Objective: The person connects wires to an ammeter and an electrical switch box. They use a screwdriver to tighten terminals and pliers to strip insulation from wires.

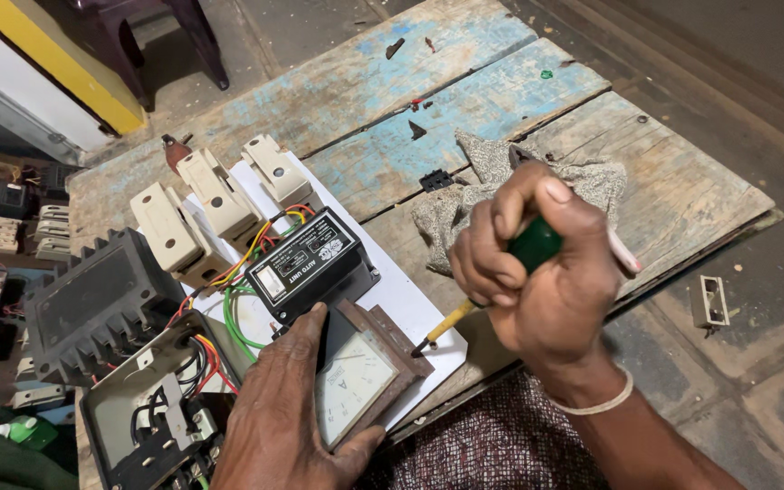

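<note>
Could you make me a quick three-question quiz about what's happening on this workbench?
1. True or false: the right hand grips a green-handled screwdriver with a yellow shaft.
2. What does the left hand rest on? A) the grey crumpled rag B) the square brown-framed dial meter
3. Fill in: three cream plastic fuse holders lie on a ___ sheet.

Key: 1 true; 2 B; 3 white.

Screwdriver (pixel 501 277) handle mostly hidden, seemingly.
</note>
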